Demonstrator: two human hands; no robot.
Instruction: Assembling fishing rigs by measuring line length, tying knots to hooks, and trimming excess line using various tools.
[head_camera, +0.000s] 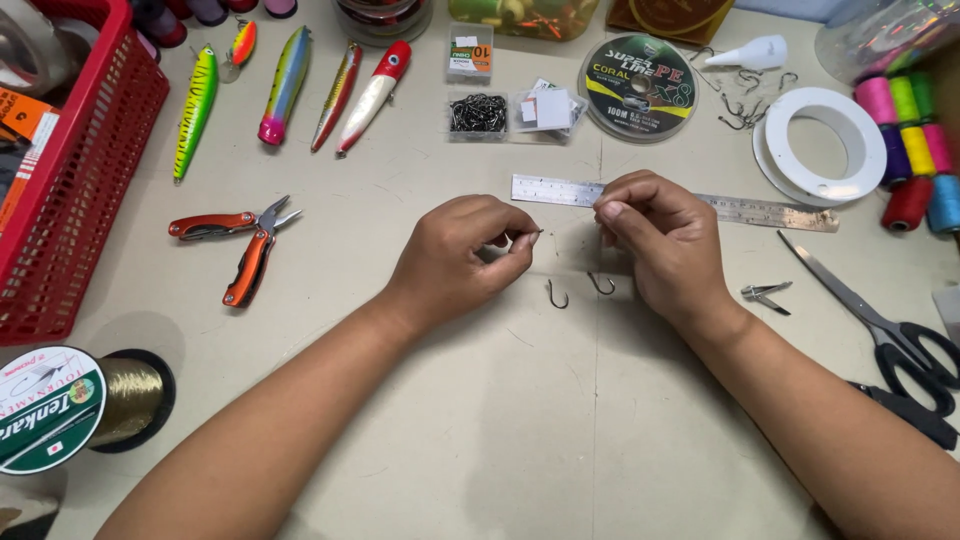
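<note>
Fingertips of left hand (455, 262) and right hand (660, 235) pressed together, each pinching something too thin to make out, perhaps fine line, above the tabletop (480, 430). Two bare fish hooks (575, 290) on the table just below, between the hands; steel ruler (760, 208) partly behind the right hand. Farther out: orange-handled pliers (240, 245) left, black-handled scissors (880, 330) right, fishing lures (290, 85) top left.

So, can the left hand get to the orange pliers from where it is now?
Probably yes. The pliers lie open on the table, to the left of the left hand, with only bare table between them. But its fingers look pinched, perhaps on thin line.
</note>
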